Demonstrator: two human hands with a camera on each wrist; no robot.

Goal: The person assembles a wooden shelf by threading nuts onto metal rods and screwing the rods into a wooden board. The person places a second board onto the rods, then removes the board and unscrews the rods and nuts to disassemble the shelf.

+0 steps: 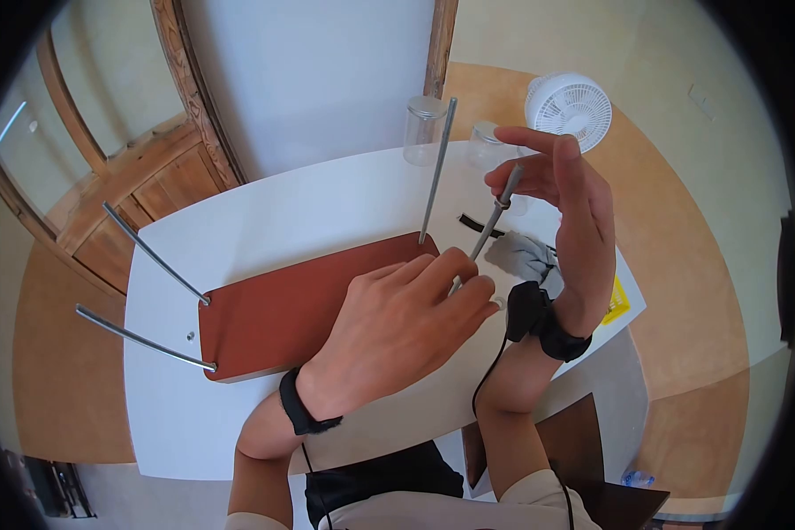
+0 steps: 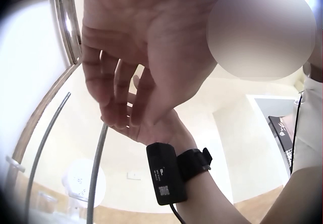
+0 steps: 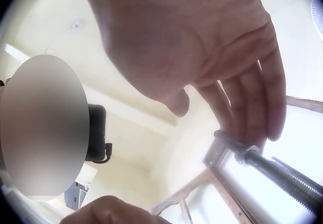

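Note:
A reddish-brown board [image 1: 278, 305] lies on the table with metal rods [image 1: 155, 252] standing up at its corners. On the rod nearest my hands, a small metal nut [image 3: 247, 153] sits just below the tip, and thread shows further down. My right hand [image 1: 583, 216] is raised beside that tip, fingers extended, fingertips right at the rod by the nut. Lower down, my left hand [image 1: 397, 322] overlaps the same rod [image 2: 97, 176] in the head view, its fingers loosely bent. No object shows between the left fingers and palm in the left wrist view.
Glass jars [image 1: 424, 132] and a white fan [image 1: 574, 110] stand at the back. Grey gloves [image 1: 521, 256] and a yellow item [image 1: 617, 303] lie to the right. A small metal piece [image 1: 190, 336] rests left of the board. A brown chair [image 1: 583, 450] stands at the near right.

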